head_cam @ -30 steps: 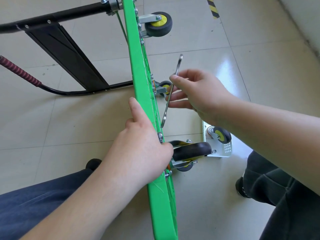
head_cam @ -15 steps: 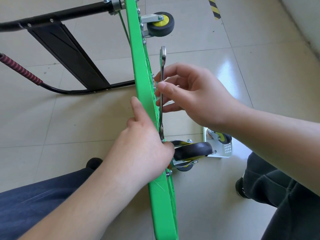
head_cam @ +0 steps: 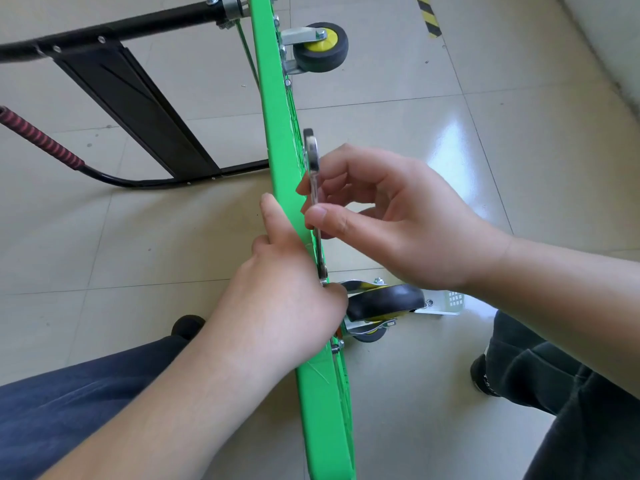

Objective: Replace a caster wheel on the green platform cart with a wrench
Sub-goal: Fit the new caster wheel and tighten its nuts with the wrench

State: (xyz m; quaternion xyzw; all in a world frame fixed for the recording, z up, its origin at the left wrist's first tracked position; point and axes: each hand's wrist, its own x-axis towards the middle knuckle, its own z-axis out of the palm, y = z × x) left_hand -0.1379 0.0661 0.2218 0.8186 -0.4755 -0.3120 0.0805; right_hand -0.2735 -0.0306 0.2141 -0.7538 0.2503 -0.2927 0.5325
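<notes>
Cart point(head_cam: 277, 140) stands tipped on its edge on the tiled floor point(head_cam: 519, 168), its green deck running from top centre down to the bottom edge, with the black handle frame point(head_cam: 138, 98) lying out to the left. Left hand point(head_cam: 287, 299) grips the deck's edge from the left side, forefinger laid straight up along the green rim and the other fingers curled over it, just beside the near caster point(head_cam: 384, 303), a black wheel jutting to the right. Right hand point(head_cam: 391, 216) pinches the wrench point(head_cam: 313, 174) between thumb and fingers at mid-shaft; the wrench runs nearly parallel to the deck and close against it, its upper head above the fingers and its lower end down at the bolts by the left hand's knuckles (whether it sits on a nut cannot be told). Another caster point(head_cam: 320, 46) with a yellow hub is mounted farther up the deck, well apart from both hands. Behind the near caster, a white plate point(head_cam: 450, 303) lies on the floor, partly hidden by the right wrist.
</notes>
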